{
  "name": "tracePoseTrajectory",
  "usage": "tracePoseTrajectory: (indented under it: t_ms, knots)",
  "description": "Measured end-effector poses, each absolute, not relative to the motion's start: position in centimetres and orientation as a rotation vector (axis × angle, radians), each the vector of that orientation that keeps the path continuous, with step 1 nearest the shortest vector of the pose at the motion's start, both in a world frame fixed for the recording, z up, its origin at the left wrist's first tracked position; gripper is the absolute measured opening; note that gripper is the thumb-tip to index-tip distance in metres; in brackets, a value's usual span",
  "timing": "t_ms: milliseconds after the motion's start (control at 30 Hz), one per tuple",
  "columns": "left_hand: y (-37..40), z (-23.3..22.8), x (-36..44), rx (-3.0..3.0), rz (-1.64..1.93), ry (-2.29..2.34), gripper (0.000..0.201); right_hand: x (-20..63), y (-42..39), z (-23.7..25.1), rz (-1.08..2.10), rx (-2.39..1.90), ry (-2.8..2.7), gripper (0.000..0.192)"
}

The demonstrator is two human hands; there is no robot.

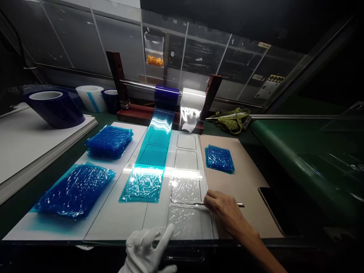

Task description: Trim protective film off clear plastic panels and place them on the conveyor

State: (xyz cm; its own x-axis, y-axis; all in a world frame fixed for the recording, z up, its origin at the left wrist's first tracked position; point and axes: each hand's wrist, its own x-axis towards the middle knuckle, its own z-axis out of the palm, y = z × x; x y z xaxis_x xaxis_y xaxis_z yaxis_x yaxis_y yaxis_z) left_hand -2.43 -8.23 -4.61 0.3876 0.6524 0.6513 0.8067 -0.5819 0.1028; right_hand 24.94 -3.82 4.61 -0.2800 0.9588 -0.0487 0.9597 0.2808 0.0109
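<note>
1. Film holder (pixel 167 96) stood at the far centre of the board (pixel 113 223); two film strips (pixel 155 151) ran from it toward the near edge, side by side.
2. Two stacks of film pieces (pixel 109 141) lay left of the strips, one behind the other.
3. A smaller stack (pixel 219 158) lay right of them.
4. Tape rolls (pixel 54 106) sat far left.
5. Right hand (pixel 224 212) held a thin tool (pixel 222 204) on the right strip, near end; left hand (pixel 149 248) was at the near edge.

Thin metal blade (pixel 224 204), shiny, pinched in bare right hand (pixel 224 212). Just beyond its fingertips, glossy, wrinkled clear film (pixel 186 189). White cloth glove on left hand (pixel 148 248). Further past the fingers, glossy crinkled blue film (pixel 143 184) over smooth matt white board (pixel 113 218).
</note>
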Motion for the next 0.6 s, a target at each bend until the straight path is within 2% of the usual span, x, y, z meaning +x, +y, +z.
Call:
tracePoseTrajectory:
  t_ms: [100, 167, 300, 467, 533, 600]
  knots:
    - [-8.0, -3.9, -2.0, -2.414, -1.126, -1.199, 0.028, 27.4, -5.1, 4.9, 0.006, 1.906, 2.405, 0.018]
    - [-7.7, -3.2, -1.7, -2.350, -1.226, -1.141, 0.017, 29.0, -6.1, 5.0, 0.039, 1.951, 2.357, 0.019]
    - [-7.5, -1.4, -1.5, -2.279, -1.283, -1.109, 0.016, 31.3, -8.1, 4.6, 0.083, 2.105, 2.318, 0.020]
    - [-7.2, 0.8, -2.0, -2.279, -1.154, -1.053, 0.040, 31.4, -9.7, 4.2, -0.048, 2.270, 2.389, 0.025]
    - [-6.4, 1.7, -2.4, -2.267, -1.121, -1.094, 0.039, 31.3, -10.1, 4.1, -0.121, 2.342, 2.419, 0.027]
    - [-4.9, 3.3, -2.9, -2.292, -1.147, -1.118, 0.028, 31.4, -10.2, 3.8, -0.195, 2.402, 2.457, 0.027]
